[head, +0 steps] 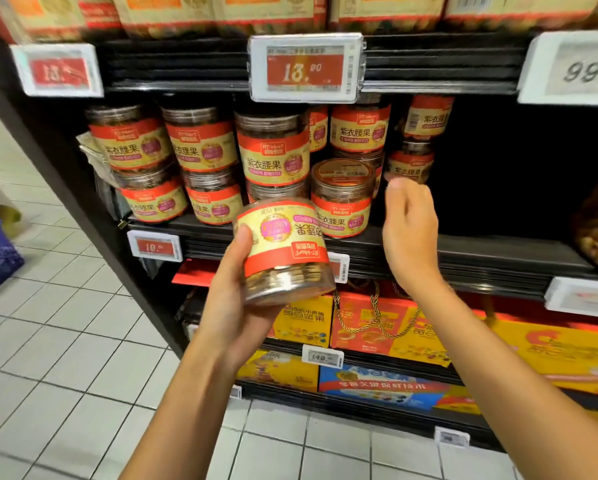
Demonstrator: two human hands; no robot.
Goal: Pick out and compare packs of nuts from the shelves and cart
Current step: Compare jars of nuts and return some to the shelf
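Gripping an upturned nut jar (283,251), left hand (235,299); right hand (408,230) loosely open beside it.

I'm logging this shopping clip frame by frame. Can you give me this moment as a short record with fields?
setting: shop aisle, dark shelf unit
left hand: holds one jar of nuts upside down, label inverted
right hand: empty, fingers loosely curled, raised near the shelf jars
shelf stock: same red-and-yellow jars, stacked two high
price tag above: reads 13
lower shelves: yellow gift boxes
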